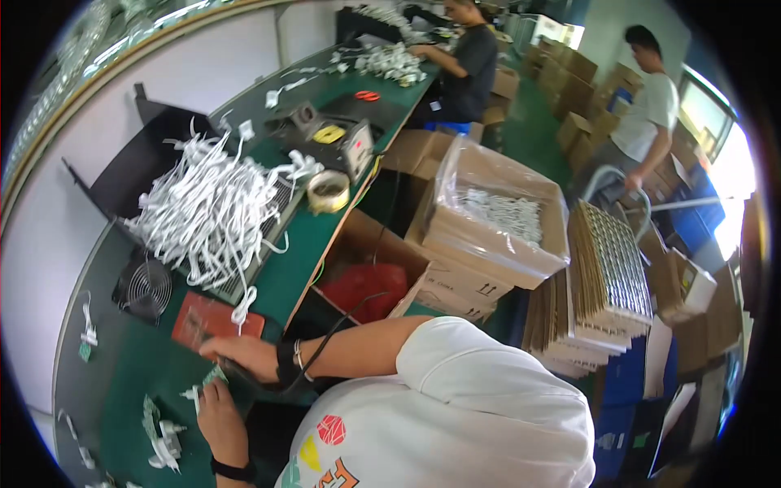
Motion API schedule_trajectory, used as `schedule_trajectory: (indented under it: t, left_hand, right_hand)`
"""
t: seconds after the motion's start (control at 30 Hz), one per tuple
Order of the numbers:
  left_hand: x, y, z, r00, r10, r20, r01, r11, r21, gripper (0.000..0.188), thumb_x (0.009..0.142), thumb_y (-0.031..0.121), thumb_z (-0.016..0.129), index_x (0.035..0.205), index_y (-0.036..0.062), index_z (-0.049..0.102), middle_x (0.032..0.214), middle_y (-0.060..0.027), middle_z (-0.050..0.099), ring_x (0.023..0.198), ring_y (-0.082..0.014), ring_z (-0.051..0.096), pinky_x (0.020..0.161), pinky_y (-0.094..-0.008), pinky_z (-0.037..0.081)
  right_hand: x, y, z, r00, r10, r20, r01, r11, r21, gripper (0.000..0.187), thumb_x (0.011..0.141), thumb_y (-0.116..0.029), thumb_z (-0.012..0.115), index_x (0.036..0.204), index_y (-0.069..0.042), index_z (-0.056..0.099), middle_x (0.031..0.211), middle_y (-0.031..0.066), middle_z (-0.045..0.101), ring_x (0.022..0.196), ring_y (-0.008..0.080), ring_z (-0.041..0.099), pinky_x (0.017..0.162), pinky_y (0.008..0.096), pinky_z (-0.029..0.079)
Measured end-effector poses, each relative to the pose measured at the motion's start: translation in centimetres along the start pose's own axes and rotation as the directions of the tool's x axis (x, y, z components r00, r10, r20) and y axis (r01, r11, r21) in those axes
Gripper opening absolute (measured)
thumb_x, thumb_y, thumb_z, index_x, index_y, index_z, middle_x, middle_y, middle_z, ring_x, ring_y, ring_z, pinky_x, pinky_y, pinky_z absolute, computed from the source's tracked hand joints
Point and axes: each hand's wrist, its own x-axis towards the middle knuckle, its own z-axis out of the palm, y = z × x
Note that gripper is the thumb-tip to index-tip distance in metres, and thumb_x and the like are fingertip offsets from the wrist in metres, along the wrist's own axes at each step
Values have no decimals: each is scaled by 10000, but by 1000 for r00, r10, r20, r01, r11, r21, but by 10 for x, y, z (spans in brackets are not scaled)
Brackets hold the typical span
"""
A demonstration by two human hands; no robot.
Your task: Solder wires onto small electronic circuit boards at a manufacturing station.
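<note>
My left hand (pixel 221 419) is closed, its fingertips pinching a small green circuit board (pixel 215 374) with a white part beside it. Just above it, my right hand (pixel 248 356) is closed around a dark corded tool, probably a soldering iron, mostly hidden by the hand. A black cable (pixel 335 327) runs from near that wrist. Left of my left hand lie green boards (pixel 150 416) and white plug parts (pixel 167 443) on the green mat (pixel 122 382). A red tray (pixel 199 320) sits beyond my right hand, with a white cable end (pixel 242 307) over its edge.
A heap of white cables (pixel 211 203) fills a dark rack ahead. Near it are a tape roll (pixel 328 192), a bench unit (pixel 346 146) and a small fan (pixel 145 286). An open carton (pixel 496 268) stands at right. One person (pixel 472 65) sits farther along; another (pixel 639 122) stands right.
</note>
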Motion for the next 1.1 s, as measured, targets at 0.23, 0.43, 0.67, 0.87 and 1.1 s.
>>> schedule_trajectory:
  t: [0.23, 0.43, 0.67, 0.87, 1.1]
  left_hand:
    - [3, 9, 5, 989, -147, -22, 138, 965, -224, 202, 794, -1, 464, 989, -24, 506, 1021, -198, 532, 834, -368, 545, 682, -388, 453]
    - [-4, 12, 25, 964, -187, -188, 127, 948, -291, 286, 811, 7, 488, 1093, -36, 497, 1139, -222, 500, 955, -381, 503, 790, -419, 424]
    - [-16, 4, 45, 976, -186, -116, 149, 951, -270, 340, 814, 20, 514, 1147, -39, 485, 1190, -214, 486, 964, -387, 496, 795, -432, 424]
    - [-9, -1, 45, 978, -181, -99, 149, 951, -271, 326, 824, 11, 500, 1147, -32, 491, 1196, -213, 486, 962, -395, 494, 806, -432, 424]
    - [-9, 5, 45, 969, -191, -155, 141, 948, -284, 324, 824, 6, 499, 1146, -31, 494, 1185, -212, 496, 976, -385, 499, 826, -432, 414]
  right_hand:
    - [-4, 6, -8, 977, -195, 84, 212, 878, -428, 327, 819, -93, 509, 1140, -61, 454, 872, 119, 554, 815, 279, 568, 723, 332, 444]
    - [0, 6, -22, 944, -233, 233, 322, 804, -501, 373, 780, -34, 521, 1143, -66, 437, 873, 141, 554, 815, 330, 563, 706, 366, 443]
    - [5, 4, -51, 903, -147, 404, 390, 677, -624, 364, 774, -27, 531, 1129, -72, 463, 902, 155, 562, 857, 347, 547, 722, 389, 439]
    - [7, 3, -55, 906, -140, 399, 348, 784, -514, 384, 789, -31, 508, 1169, -58, 465, 953, 179, 566, 891, 384, 535, 771, 415, 435]
    - [4, 2, -56, 903, -195, 382, 386, 760, -523, 322, 802, -42, 497, 1122, -69, 477, 935, 162, 573, 878, 361, 545, 754, 401, 437]
